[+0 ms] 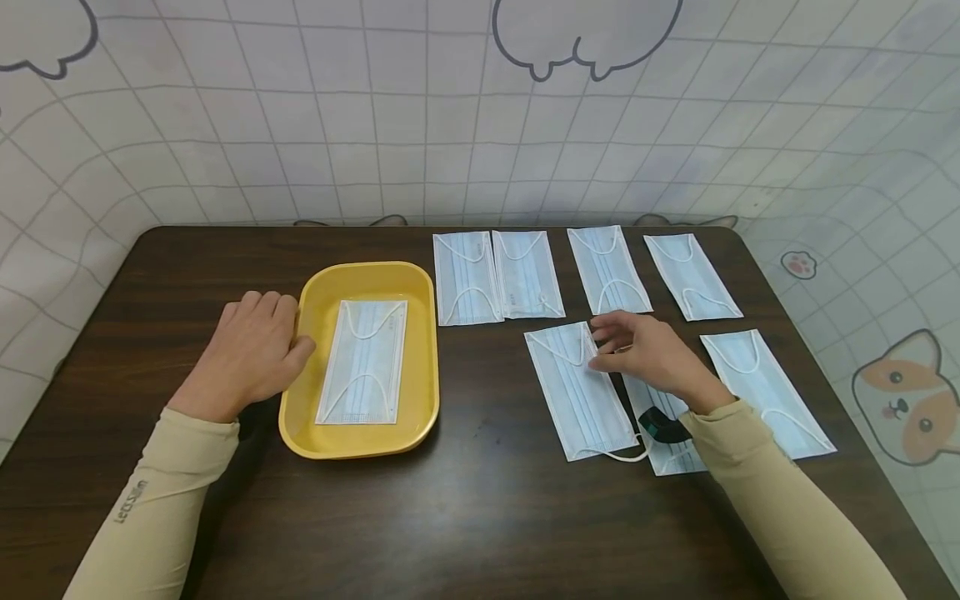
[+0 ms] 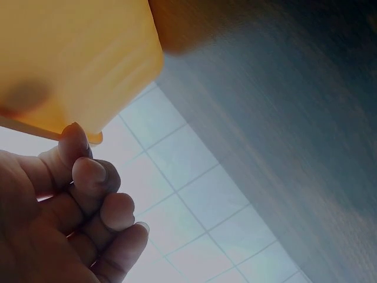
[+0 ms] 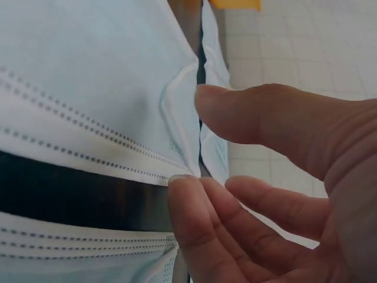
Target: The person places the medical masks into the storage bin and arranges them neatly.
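My left hand [image 1: 255, 354] holds the left rim of a yellow tray [image 1: 360, 445], its fingers curled at the edge. In the left wrist view, the fingertips [image 2: 73, 141] meet the rim of the tray. One light blue pleated face mask [image 1: 363, 362] with white ear loops lies flat inside. On the right, my right hand [image 1: 652, 354] is over the near-row face mask [image 1: 577, 400], thumb and fingers apart with nothing between them. The right wrist view has its fingertips [image 3: 182, 191] right at a corner of that mask. Another mask [image 1: 667, 454] lies partly hidden under the wrist.
Several more masks lie flat on the dark wooden table [image 1: 480, 525]: a back row including one mask [image 1: 611, 271] in the middle, and one mask [image 1: 768, 396] at the right. A pale grid-patterned cloth [image 1: 465, 125] rises behind the table.
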Demonstrator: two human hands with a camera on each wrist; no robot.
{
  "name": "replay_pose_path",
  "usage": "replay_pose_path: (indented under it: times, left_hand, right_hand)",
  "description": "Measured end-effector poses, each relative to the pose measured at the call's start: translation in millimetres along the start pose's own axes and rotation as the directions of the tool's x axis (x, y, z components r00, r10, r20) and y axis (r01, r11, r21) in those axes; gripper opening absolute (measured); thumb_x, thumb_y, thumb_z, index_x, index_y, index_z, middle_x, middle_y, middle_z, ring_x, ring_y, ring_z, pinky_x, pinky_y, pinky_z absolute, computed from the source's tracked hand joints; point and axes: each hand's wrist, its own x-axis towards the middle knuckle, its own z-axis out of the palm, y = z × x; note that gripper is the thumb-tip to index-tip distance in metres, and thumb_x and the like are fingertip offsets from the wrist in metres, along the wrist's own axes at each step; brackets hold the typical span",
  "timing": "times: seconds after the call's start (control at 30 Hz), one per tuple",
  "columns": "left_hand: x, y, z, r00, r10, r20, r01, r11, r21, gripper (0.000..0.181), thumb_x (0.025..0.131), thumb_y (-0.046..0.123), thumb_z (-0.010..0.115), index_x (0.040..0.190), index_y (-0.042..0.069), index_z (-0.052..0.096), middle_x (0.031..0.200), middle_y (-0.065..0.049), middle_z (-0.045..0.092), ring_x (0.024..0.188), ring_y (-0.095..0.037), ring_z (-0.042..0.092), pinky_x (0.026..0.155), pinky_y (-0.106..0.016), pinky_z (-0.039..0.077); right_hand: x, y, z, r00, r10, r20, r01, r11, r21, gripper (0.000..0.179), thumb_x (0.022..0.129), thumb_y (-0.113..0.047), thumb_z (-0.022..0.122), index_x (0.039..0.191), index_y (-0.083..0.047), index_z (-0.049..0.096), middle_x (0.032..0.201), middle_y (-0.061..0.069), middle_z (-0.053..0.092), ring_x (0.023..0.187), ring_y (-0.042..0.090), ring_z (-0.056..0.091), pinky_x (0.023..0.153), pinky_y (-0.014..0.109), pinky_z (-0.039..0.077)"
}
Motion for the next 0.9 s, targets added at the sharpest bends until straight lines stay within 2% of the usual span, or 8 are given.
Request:
replay_pose_path:
  times: [0.1, 0.23, 0.33, 0.6, 0.9]
  left_hand:
    - [-0.4, -0.2, -0.6, 1.0, 0.003, -0.007, -0.003, 1.0, -0.003, 0.022, 0.092, 0.022, 0.048, 0.084, 0.002, 0.049, 0.075, -0.011, 0.046, 0.075, -0.03, 0.04, 0.07, -0.04, 0.031]
    - [-0.5, -0.2, -0.7, 1.0, 0.005, -0.016, -0.005, 1.0, -0.002, 0.022, 0.092, 0.022, 0.048, 0.083, 0.002, 0.048, 0.075, -0.011, 0.045, 0.074, -0.029, 0.04, 0.069, -0.039, 0.03]
    - [-0.5, 0.4, -0.6, 1.0, 0.001, -0.009, -0.001, 1.0, 0.001, 0.022, 0.092, 0.022, 0.048, 0.084, 0.002, 0.048, 0.075, -0.011, 0.045, 0.075, -0.03, 0.04, 0.07, -0.039, 0.03]
    - [-0.4, 0.7, -0.2, 1.0, -0.005, -0.002, 0.005, 1.0, -0.002, 0.022, 0.092, 0.022, 0.048, 0.084, 0.002, 0.049, 0.075, -0.011, 0.045, 0.074, -0.029, 0.04, 0.069, -0.039, 0.03]
    - [-0.5, 1.7, -1.1, 1.0, -0.007, 0.006, 0.007, 1.0, 0.006, 0.023, 0.093, 0.023, 0.047, 0.084, 0.001, 0.048, 0.075, -0.011, 0.045, 0.075, -0.029, 0.04, 0.069, -0.039, 0.03]
  right_hand:
    - [-2.0, -0.7, 3.3, 1.0, -0.023, -0.021, 0.022, 0.998, -0.061, 0.065, 0.085, -0.021, 0.083, 0.142, -0.004, 0.056, 0.127, 0.015, 0.069, 0.107, 0.027, 0.069, 0.086, 0.039, 0.054]
    - [-2.9, -0.8, 8.5, 0.999, -0.022, -0.031, 0.018, 0.992, -0.125, 0.07, 0.083, -0.018, 0.084, 0.143, -0.001, 0.054, 0.125, 0.018, 0.067, 0.104, 0.029, 0.069, 0.086, 0.044, 0.057]
    - [-2.6, -1.8, 11.2, 0.999, -0.015, -0.033, 0.009, 0.986, -0.164, 0.07, 0.082, -0.018, 0.085, 0.142, 0.001, 0.053, 0.118, 0.018, 0.067, 0.101, 0.029, 0.068, 0.083, 0.044, 0.058]
    - [-2.5, -9.1, 13.3, 0.999, 0.025, -0.029, -0.03, 0.981, -0.193, 0.068, 0.083, -0.018, 0.084, 0.141, 0.003, 0.054, 0.105, 0.015, 0.07, 0.087, 0.024, 0.065, 0.077, 0.038, 0.054]
    - [-2.0, -11.4, 16.3, 0.997, 0.072, -0.039, -0.078, 0.978, -0.192, 0.057, 0.084, -0.017, 0.082, 0.132, 0.005, 0.059, 0.1, 0.015, 0.073, 0.081, 0.023, 0.064, 0.07, 0.034, 0.051]
